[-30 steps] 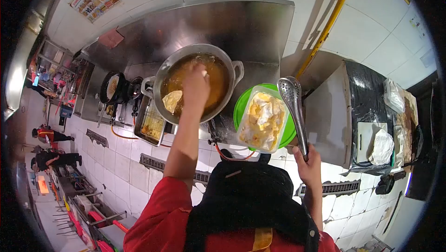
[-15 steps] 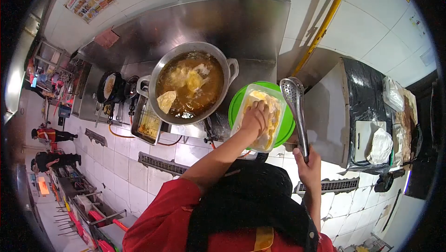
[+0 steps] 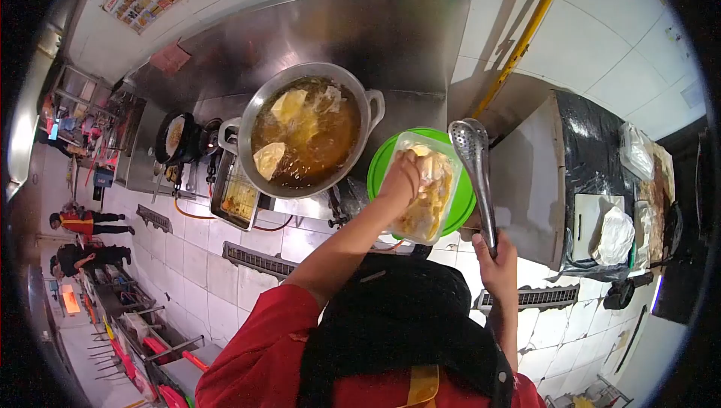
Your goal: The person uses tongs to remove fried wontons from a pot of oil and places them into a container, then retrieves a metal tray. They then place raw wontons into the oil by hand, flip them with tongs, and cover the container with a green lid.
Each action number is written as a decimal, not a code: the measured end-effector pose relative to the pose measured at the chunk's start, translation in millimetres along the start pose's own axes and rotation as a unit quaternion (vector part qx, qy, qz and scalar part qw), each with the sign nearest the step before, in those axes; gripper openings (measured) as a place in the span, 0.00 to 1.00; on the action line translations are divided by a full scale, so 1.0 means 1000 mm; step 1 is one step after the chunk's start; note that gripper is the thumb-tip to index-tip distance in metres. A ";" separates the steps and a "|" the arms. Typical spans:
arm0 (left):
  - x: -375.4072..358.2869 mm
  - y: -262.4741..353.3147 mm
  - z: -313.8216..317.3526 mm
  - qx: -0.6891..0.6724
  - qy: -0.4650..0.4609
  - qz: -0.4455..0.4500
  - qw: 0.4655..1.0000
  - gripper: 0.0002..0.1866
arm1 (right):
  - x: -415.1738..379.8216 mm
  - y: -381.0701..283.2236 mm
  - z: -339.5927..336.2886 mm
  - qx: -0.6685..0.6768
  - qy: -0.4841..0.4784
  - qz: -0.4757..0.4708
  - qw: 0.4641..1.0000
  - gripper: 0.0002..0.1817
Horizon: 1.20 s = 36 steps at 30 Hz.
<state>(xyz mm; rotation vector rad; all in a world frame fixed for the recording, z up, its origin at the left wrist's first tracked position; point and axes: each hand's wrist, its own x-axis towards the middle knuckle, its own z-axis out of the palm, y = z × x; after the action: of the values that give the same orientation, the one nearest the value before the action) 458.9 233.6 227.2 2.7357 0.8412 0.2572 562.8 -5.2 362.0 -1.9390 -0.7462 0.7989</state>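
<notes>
My left hand [image 3: 402, 179] reaches into a clear plastic tub [image 3: 405, 238] of pale, wet food pieces [image 3: 432, 205]. Its fingers are bent and close together at the tub's left side; whatever they hold is hidden. Under the tub lies a round green lid or tray [image 3: 467, 201]. My right hand [image 3: 496, 261] grips a perforated metal skimmer [image 3: 481, 175] by its handle, bowl end up beside the tub. Left of the tub, a large two-handled metal pot [image 3: 363, 141] holds bubbling oil, with pale pieces [image 3: 269, 160] floating in it.
A metal tray with a rack [image 3: 239, 201] sits below the pot's left side. A black pan [image 3: 174, 141] stands farther left. On the right is a black-covered counter [image 3: 582, 137] with bags. Two people [image 3: 82, 222] stand far left. A yellow pipe [image 3: 526, 36] runs along the wall.
My left hand has shifted left within the tub, uncovering more pieces. In the pot, a pale piece at the upper left now shows more clearly. My right hand and skimmer have barely moved.
</notes>
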 end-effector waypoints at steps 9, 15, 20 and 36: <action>0.010 0.007 -0.037 -0.043 0.008 0.034 0.998 0.19 | 0.003 -0.005 0.002 -0.035 0.024 -0.049 0.998 0.19; 0.010 0.009 -0.014 -0.141 0.097 0.049 0.984 0.07 | 0.003 -0.003 0.003 0.002 0.020 -0.005 1.000 0.15; 0.002 0.033 -0.037 -0.418 0.073 -0.126 0.897 0.07 | 0.006 0.007 0.004 0.007 0.006 -0.018 1.000 0.15; -0.062 -0.089 -0.135 -0.170 0.253 -0.257 0.917 0.06 | 0.015 0.003 0.008 0.000 -0.005 -0.012 1.000 0.15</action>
<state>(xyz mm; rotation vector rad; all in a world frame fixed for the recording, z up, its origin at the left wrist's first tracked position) 329.2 296.1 323.1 2.0477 1.4484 0.9201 566.0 8.8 352.6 -1.9238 -0.7728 0.7948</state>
